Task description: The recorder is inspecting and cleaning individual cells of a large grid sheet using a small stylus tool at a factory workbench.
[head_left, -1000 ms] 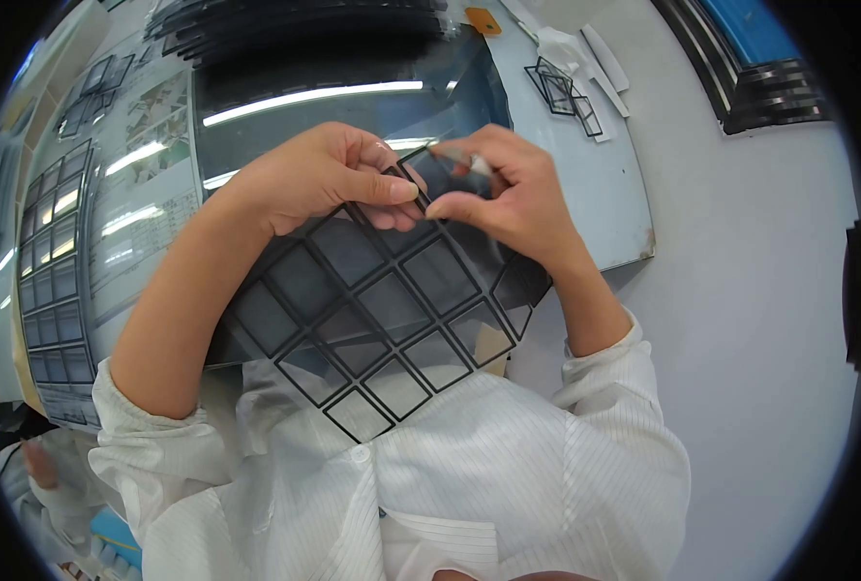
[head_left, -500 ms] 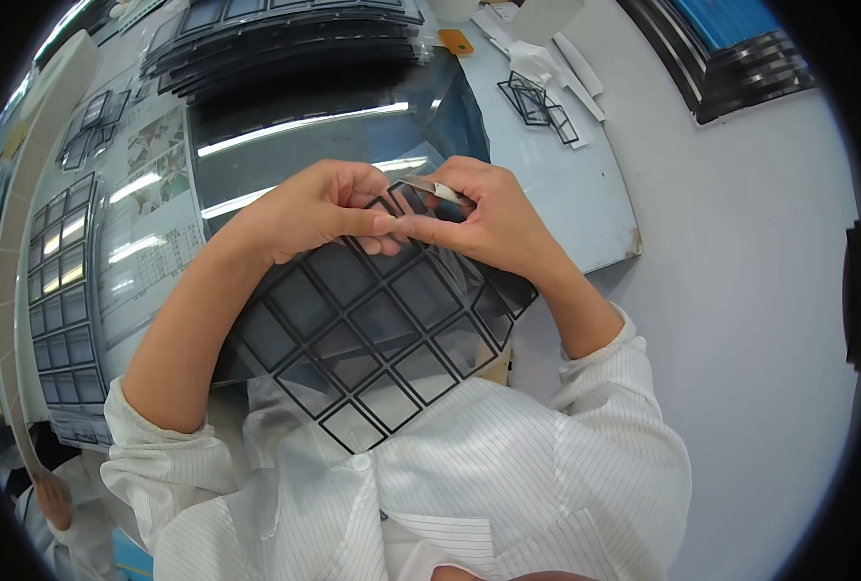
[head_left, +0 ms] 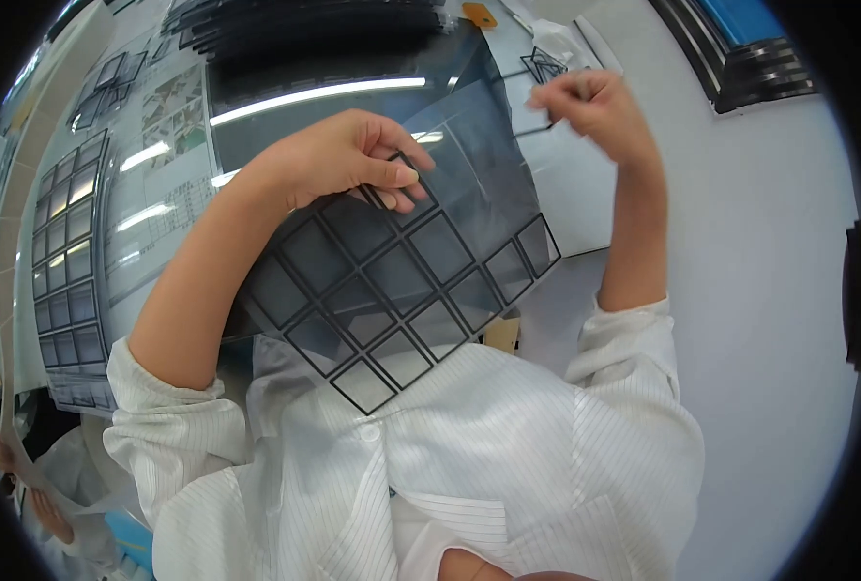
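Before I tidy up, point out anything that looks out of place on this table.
The loose black frame pieces lie tangled beside crumpled white paper toward the far right of the tabletop, a messy heap unlike the neat grid sheet in the left hand. I see nothing spilled.

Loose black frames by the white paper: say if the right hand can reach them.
Probably yes: the right hand is near the loose black frames, nothing visible between, though its fingers may hold something.
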A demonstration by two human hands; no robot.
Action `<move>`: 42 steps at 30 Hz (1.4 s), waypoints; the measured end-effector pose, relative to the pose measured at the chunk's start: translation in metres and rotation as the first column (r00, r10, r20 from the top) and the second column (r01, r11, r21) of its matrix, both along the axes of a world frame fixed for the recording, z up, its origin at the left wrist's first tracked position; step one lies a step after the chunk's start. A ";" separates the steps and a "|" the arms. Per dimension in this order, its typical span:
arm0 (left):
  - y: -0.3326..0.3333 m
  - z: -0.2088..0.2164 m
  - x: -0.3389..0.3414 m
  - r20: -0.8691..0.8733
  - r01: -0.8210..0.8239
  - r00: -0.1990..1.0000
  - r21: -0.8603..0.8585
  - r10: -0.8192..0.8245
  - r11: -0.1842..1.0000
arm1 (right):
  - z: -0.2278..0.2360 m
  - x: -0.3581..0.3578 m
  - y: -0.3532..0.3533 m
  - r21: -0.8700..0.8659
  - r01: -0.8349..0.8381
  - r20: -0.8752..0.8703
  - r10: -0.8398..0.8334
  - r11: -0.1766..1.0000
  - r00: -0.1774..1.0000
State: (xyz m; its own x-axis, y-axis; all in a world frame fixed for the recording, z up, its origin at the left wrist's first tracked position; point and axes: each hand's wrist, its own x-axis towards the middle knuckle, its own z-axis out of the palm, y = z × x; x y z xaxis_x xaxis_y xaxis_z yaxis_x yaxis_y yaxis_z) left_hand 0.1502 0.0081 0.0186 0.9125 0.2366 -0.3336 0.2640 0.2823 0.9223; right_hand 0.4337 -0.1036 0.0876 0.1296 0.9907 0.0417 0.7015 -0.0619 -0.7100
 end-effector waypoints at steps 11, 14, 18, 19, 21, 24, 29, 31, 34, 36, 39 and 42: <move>0.003 0.006 -0.002 -0.005 0.070 0.998 0.134 -0.070 0.989 | 0.006 -0.002 0.019 0.044 0.091 0.284 -0.100 0.995 0.954; 0.001 0.008 -0.002 -0.021 0.066 0.998 0.177 -0.063 0.982 | -0.014 -0.020 0.032 -0.003 -0.056 0.226 0.055 0.998 0.973; 0.002 0.004 -0.004 0.012 0.055 0.998 0.098 -0.056 0.994 | -0.032 -0.032 0.045 -0.089 -0.133 0.048 0.137 0.987 0.989; 0.003 0.004 -0.007 0.010 0.045 0.999 0.096 -0.046 0.994 | -0.033 -0.029 0.046 -0.165 -0.158 0.055 0.169 0.973 0.984; 0.006 0.006 -0.012 -0.004 0.072 0.997 0.135 -0.072 0.988 | -0.038 -0.030 0.045 -0.201 -0.177 0.011 0.183 0.963 0.983; 0.021 0.021 -0.023 -0.207 0.244 0.964 0.424 -0.169 0.872 | -0.039 -0.017 0.037 -0.221 -0.148 -0.002 0.151 0.964 0.989; 0.042 0.024 -0.043 -0.227 0.335 0.938 0.403 -0.262 0.852 | -0.052 -0.009 0.036 -0.250 -0.147 -0.069 0.134 0.957 0.989; 0.042 0.029 -0.043 -0.290 0.360 0.924 0.444 -0.248 0.821 | -0.059 -0.005 0.034 -0.258 -0.139 -0.077 0.123 0.956 0.989; 0.043 0.027 -0.041 -0.331 0.343 0.923 0.481 -0.195 0.807 | -0.060 0.001 0.028 -0.275 -0.106 -0.076 0.088 0.955 0.993; 0.044 0.023 -0.043 -0.319 0.300 0.935 0.478 -0.156 0.826 | -0.057 0.003 0.026 -0.295 -0.155 -0.125 0.122 0.943 0.985; 0.042 0.024 -0.041 -0.293 0.279 0.945 0.499 -0.143 0.820 | -0.056 0.003 0.023 -0.200 -0.135 -0.137 0.108 0.970 0.985; 0.041 0.025 -0.041 -0.280 0.262 0.951 0.503 -0.132 0.824 | -0.048 -0.008 0.024 -0.205 -0.126 -0.134 0.100 0.971 0.986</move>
